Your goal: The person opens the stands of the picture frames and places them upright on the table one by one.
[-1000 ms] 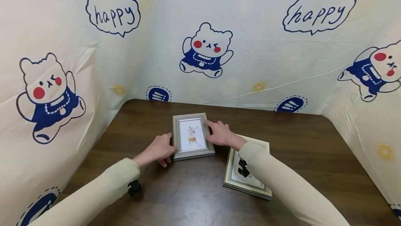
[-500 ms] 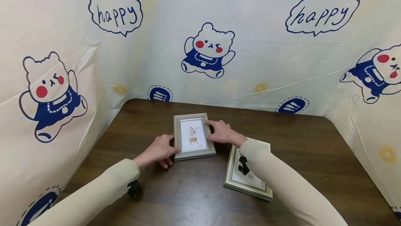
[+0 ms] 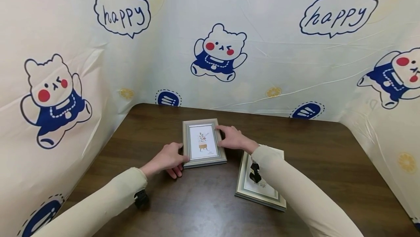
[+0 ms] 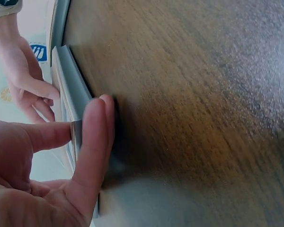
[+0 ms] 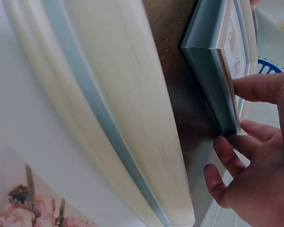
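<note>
A picture frame (image 3: 188, 146) with a silvery-beige border lies flat on the dark wooden table; its print shows a plant in an orange pot. My left hand (image 3: 165, 158) grips its near left corner, thumb on the front border and fingers along the outer side. In the left wrist view, the left thumb (image 4: 49, 135) presses the frame's edge. My right hand (image 3: 233, 138) holds the opposite side, thumb at the border and index finger higher up. The right wrist view has the right hand (image 5: 255, 156) at that frame's side, its lower fingers bent.
A second, cream-bordered picture frame (image 3: 241, 186) lies tilted at the right, partly hidden under my right forearm. The right wrist view shows its cream border (image 5: 118, 94) close up, with pink flowers. A printed curtain (image 3: 275, 58) stands behind the table (image 3: 183, 208).
My left thumb has come slightly further onto the frame's near corner. Both hands stay at the same frame, and the whole head view has shifted a little.
</note>
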The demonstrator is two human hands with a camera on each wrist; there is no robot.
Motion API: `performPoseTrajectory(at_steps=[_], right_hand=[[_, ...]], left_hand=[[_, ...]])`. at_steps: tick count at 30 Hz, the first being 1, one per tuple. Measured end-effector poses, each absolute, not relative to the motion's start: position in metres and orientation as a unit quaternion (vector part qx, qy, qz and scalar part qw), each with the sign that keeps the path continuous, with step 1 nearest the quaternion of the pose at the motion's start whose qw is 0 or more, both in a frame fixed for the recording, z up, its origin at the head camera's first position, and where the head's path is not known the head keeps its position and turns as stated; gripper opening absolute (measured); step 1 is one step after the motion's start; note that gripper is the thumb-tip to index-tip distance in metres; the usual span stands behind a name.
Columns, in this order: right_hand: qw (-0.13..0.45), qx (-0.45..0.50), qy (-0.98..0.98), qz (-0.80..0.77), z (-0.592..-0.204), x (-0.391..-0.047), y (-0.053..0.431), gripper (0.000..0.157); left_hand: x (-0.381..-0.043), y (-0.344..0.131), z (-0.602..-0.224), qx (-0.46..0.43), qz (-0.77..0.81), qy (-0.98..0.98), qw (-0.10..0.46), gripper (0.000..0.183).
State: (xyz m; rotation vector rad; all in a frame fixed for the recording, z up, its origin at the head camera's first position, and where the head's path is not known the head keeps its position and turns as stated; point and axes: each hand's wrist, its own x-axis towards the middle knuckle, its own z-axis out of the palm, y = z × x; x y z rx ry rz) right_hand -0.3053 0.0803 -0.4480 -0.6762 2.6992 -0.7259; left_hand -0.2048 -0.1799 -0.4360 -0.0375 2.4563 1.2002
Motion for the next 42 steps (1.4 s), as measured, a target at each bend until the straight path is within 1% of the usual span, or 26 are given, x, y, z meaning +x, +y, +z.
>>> performPoseTrajectory(at_steps=[5, 17, 35, 42], right_hand=[[0.134, -0.227, 0.930, -0.256, -0.449, -0.306, 0.082, 0.074], [0.130, -0.224, 0.926, -0.276, -0.453, -0.308, 0.085, 0.072], [0.123, -0.226, 0.922, -0.288, -0.457, -0.312, 0.085, 0.066], [0.121, -0.230, 0.921, -0.289, -0.459, -0.315, 0.086, 0.064]], left_hand=[[-0.207, -0.179, -0.438, -0.009, 0.419, 0.888, 0.189, 0.061], [-0.210, -0.179, -0.437, -0.024, 0.421, 0.889, 0.181, 0.079], [-0.211, -0.183, -0.433, -0.039, 0.423, 0.886, 0.188, 0.077], [-0.213, -0.183, -0.435, -0.042, 0.431, 0.883, 0.181, 0.077]])
